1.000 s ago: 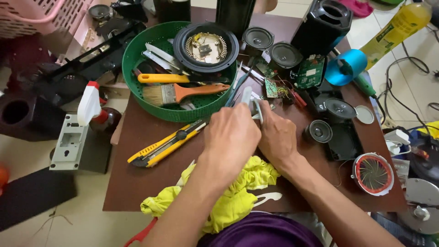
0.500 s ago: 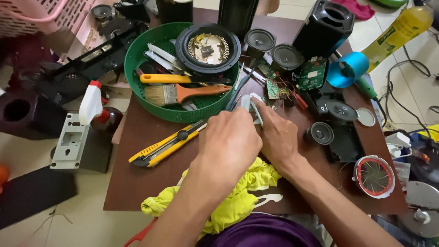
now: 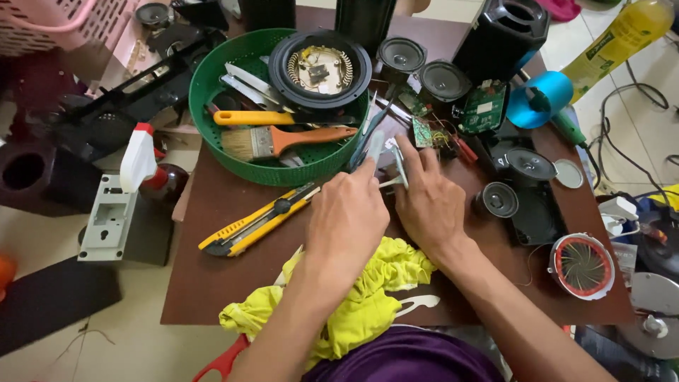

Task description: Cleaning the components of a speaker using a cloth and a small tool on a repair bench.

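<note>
My left hand and my right hand meet over the middle of the brown table. The left fingers pinch a slim light-grey tool that points away from me. Against it, the right hand's fingertips grip a small thin grey part. Most of the part is hidden by the fingers. A crumpled yellow cloth lies under both wrists. A yellow utility knife lies just left of the left hand.
A green round basket behind the hands holds a paintbrush, a yellow-handled tool and a large speaker driver. Small speakers, circuit boards, a blue tape roll and a red-rimmed fan crowd the right side. Red scissors handles poke out near me.
Both hands stay pressed together at the same spot on the grey part. The left fingers have shifted slightly forward along the tool.
</note>
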